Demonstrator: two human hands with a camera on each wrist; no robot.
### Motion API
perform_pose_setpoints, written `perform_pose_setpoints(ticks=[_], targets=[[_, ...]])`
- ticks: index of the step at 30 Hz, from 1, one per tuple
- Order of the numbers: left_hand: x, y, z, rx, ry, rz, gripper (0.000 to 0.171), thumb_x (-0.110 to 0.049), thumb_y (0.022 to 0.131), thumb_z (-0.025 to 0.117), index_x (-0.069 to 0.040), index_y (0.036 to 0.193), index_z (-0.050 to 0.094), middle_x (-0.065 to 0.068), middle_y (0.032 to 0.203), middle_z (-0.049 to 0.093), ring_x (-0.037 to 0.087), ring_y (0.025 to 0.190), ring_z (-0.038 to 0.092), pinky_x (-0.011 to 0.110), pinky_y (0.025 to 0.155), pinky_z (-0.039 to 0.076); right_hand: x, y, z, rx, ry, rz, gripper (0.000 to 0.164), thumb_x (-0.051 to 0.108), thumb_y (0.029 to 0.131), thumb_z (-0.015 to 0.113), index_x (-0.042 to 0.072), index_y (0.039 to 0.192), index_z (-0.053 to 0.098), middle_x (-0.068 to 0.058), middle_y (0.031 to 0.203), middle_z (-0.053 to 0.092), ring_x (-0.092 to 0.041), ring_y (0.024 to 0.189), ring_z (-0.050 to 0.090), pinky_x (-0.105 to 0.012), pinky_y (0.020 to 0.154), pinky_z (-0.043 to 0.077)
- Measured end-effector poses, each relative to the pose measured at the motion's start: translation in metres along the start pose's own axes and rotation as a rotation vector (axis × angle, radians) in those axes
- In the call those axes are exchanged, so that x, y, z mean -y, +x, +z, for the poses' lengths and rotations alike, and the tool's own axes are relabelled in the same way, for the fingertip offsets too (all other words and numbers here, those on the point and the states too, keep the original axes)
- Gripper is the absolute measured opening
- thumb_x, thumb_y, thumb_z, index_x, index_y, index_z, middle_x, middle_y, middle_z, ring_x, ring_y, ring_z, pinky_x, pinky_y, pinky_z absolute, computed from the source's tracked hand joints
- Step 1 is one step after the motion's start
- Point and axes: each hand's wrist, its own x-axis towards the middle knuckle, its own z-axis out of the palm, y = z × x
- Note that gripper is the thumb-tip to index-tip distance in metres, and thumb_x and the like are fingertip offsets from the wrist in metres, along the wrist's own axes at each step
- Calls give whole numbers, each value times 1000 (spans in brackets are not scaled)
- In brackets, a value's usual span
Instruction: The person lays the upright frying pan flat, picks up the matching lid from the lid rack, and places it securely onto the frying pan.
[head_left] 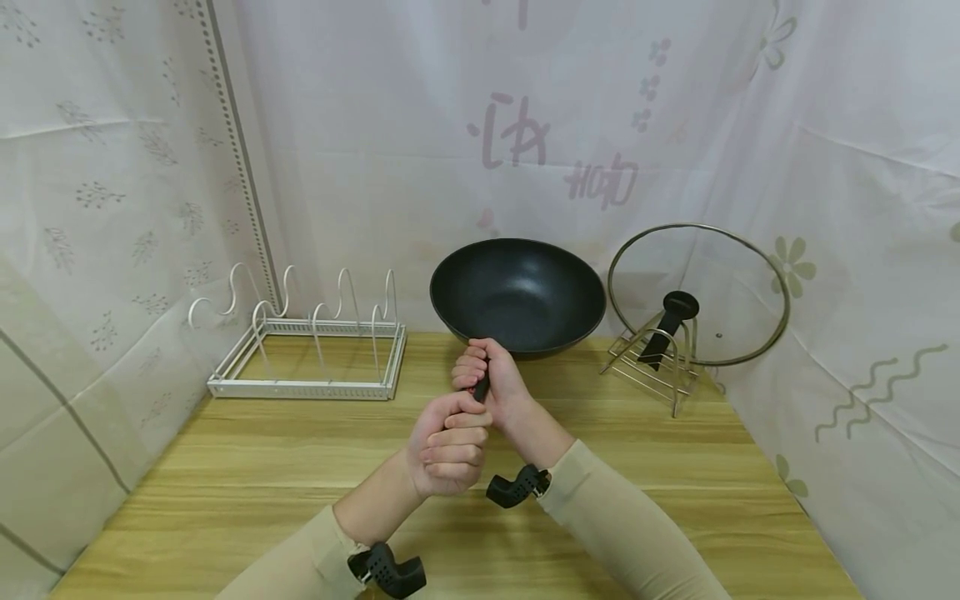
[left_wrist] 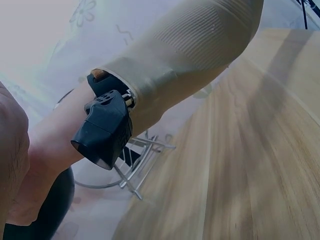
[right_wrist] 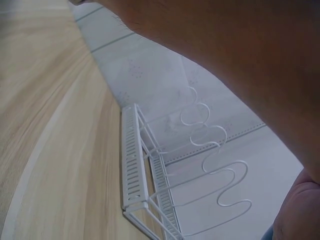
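A black wok (head_left: 517,292) tilts with its dark inside facing the head camera, its lower rim overlapping the table's back edge in that view. Both hands grip its handle (head_left: 482,385), one in front of the other. My right hand (head_left: 501,383) curls round the part closer to the pan. Nearer to me, my left hand (head_left: 452,446) wraps the handle's end, thumb on top; the fingers hide most of the handle. In the left wrist view, a dark piece of the wok (left_wrist: 56,205) shows behind the right hand.
On the wooden table (head_left: 315,475), a white rack (head_left: 307,388) with wavy wire dividers stands left. At right a metal wire stand (head_left: 678,392) holds an upright glass lid (head_left: 738,292) with a black knob (head_left: 680,304). Patterned curtains (head_left: 360,167) hang behind and along the sides.
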Motion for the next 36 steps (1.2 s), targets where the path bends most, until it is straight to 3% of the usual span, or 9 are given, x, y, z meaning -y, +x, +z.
perform_pose_setpoints(ticks=[14,36], targets=[[-1,-4,-5,-18,-7,-1,46,-24,112,34,-22,67,31,-8,49,30,7,36,29,20,38,23,-2,0,-6,-30,16,-4,55,25,118,29,20,64,39,8,54,42,-4,44,44,-15,47,42],[3,-12,-12,-59,0,-12,46,-23,112,36,-22,67,29,-9,48,28,6,36,30,20,38,22,-9,0,-19,-52,29,17,52,23,115,36,20,64,42,8,55,43,-3,46,43,-16,49,44]])
